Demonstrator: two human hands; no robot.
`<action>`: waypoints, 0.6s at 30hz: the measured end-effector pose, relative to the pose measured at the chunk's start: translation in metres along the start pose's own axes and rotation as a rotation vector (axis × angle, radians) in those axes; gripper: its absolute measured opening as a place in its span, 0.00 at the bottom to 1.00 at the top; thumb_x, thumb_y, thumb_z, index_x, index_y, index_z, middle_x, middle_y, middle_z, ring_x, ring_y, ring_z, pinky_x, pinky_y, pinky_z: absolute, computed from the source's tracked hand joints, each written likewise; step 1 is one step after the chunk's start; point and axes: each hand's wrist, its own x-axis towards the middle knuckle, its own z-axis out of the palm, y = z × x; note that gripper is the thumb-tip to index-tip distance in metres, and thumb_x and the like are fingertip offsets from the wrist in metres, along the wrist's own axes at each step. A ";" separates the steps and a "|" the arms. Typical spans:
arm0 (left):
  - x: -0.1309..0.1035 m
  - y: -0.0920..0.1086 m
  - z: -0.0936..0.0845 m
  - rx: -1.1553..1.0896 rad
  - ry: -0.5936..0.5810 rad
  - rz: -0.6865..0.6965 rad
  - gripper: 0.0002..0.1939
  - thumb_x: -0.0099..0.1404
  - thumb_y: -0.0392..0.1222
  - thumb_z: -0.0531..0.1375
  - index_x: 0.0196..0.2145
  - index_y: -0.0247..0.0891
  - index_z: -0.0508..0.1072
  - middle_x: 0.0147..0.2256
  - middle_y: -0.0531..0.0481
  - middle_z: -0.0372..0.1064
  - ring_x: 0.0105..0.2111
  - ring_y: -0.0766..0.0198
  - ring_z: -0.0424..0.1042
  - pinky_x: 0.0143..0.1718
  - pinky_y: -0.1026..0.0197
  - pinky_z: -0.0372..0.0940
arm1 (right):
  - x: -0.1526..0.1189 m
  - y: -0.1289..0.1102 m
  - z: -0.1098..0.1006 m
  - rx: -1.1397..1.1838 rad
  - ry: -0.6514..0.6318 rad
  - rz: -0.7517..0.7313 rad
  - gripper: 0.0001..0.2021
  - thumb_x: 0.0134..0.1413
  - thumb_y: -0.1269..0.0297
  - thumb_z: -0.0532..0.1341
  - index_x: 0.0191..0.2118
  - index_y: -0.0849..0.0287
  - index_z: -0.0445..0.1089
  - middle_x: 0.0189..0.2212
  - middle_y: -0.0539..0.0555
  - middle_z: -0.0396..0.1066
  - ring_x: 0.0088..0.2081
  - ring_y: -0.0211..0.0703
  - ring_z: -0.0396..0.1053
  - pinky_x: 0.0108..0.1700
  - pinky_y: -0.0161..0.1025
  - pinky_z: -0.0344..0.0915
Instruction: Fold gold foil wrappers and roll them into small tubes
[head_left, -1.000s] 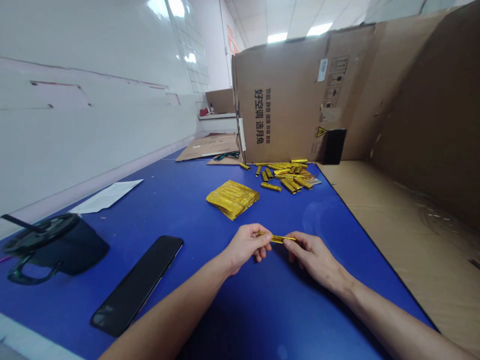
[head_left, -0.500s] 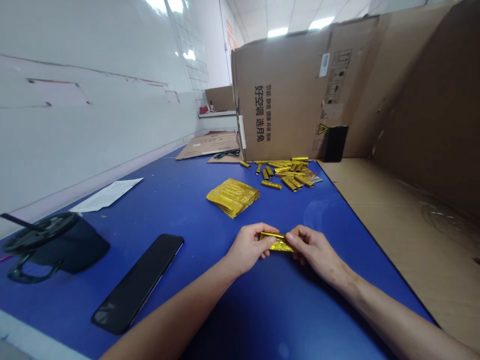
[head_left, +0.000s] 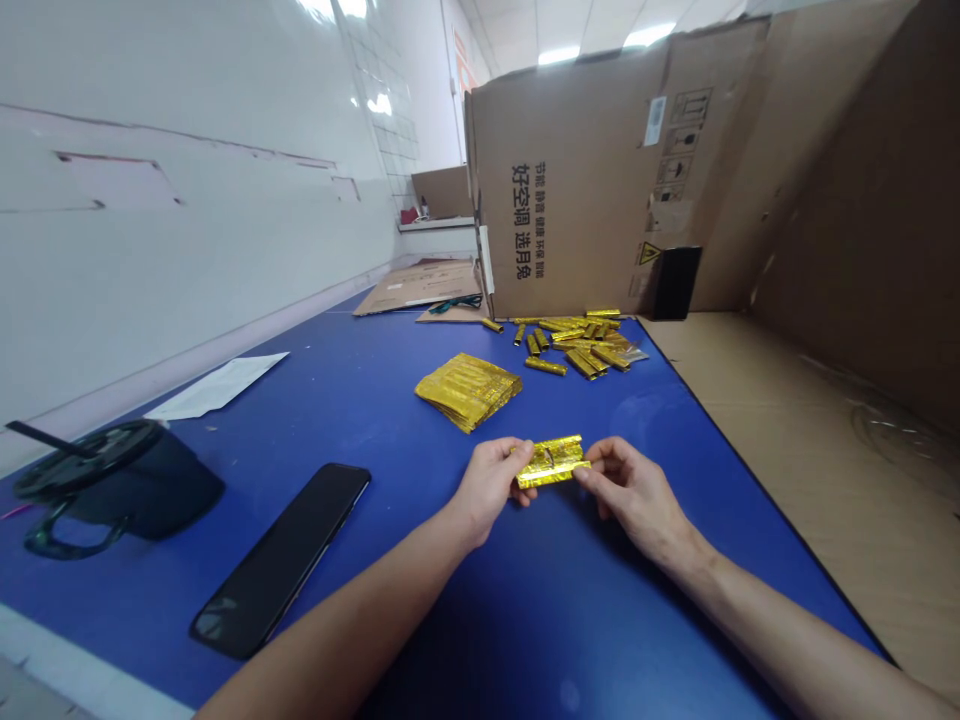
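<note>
A small sheet of gold foil paper (head_left: 553, 461) is held above the blue table, its long edges curled or folded inward. My left hand (head_left: 491, 490) pinches its left end between thumb and fingers. At the lower right corner, the thumb and fingers of my right hand (head_left: 634, 497) close on the same sheet. Beyond my hands lies a loose stack of flat gold foil sheets (head_left: 469, 390). Farther back, a pile of several rolled gold foil pieces (head_left: 585, 345) is scattered near the cardboard box, some lying on a clear plastic bag (head_left: 636, 352).
On the blue table (head_left: 360, 600), a phone (head_left: 281, 560), a dark lidded mug with a straw (head_left: 142, 485) and a white paper (head_left: 217, 387) lie to the left. A large cardboard box (head_left: 585, 200) stands at the back. Flat cardboard (head_left: 416, 287) lies behind.
The foil sheet has tilted so its inner face and both curled edges show. My right hand has shifted from its upper edge to its lower right corner.
</note>
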 end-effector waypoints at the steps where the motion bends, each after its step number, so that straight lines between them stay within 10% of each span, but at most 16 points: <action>1: 0.000 0.000 0.000 -0.013 -0.004 0.000 0.18 0.52 0.52 0.58 0.25 0.32 0.65 0.18 0.53 0.60 0.16 0.72 0.60 0.15 0.69 0.55 | 0.000 0.000 0.000 -0.001 -0.017 0.001 0.12 0.43 0.57 0.60 0.29 0.59 0.59 0.18 0.44 0.58 0.17 0.30 0.54 0.16 0.29 0.53; 10: -0.003 0.002 0.002 -0.024 -0.114 -0.084 0.18 0.53 0.52 0.57 0.26 0.29 0.68 0.21 0.50 0.63 0.20 0.70 0.62 0.21 0.67 0.56 | 0.000 -0.008 -0.001 0.045 0.008 0.067 0.12 0.39 0.56 0.61 0.24 0.60 0.62 0.12 0.43 0.58 0.14 0.30 0.54 0.15 0.30 0.50; 18: -0.007 0.000 0.005 0.276 -0.174 0.125 0.17 0.52 0.44 0.60 0.38 0.33 0.65 0.23 0.52 0.65 0.22 0.69 0.65 0.22 0.68 0.58 | 0.002 -0.006 -0.003 0.101 0.009 0.073 0.15 0.38 0.53 0.62 0.24 0.60 0.63 0.13 0.43 0.59 0.13 0.30 0.54 0.15 0.30 0.49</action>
